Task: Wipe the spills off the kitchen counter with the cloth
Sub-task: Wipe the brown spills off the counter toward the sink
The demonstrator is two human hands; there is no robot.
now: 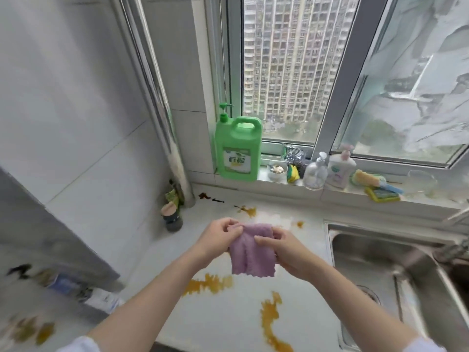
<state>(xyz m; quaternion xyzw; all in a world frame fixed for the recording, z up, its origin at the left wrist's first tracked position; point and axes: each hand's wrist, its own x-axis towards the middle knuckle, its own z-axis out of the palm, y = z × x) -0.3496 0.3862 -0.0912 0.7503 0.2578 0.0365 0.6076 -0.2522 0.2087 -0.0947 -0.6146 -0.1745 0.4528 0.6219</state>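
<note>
Cloth (pixel 252 250): purple, folded, held up above the desk (pixel 253 323), between both hands.
Left hand (pixel 217 237): fingers pinch the cloth's top left corner.
Right hand (pixel 284 252): fingers curled round the cloth's right edge, thumb on its front.
Spills (pixel 210 284): orange streaks below the cloth and near the front edge; dark drips by the back wall.
Sink (pixel 396 262): right of the desk.
Bottle (pixel 238 148): green, on the sill.
</note>
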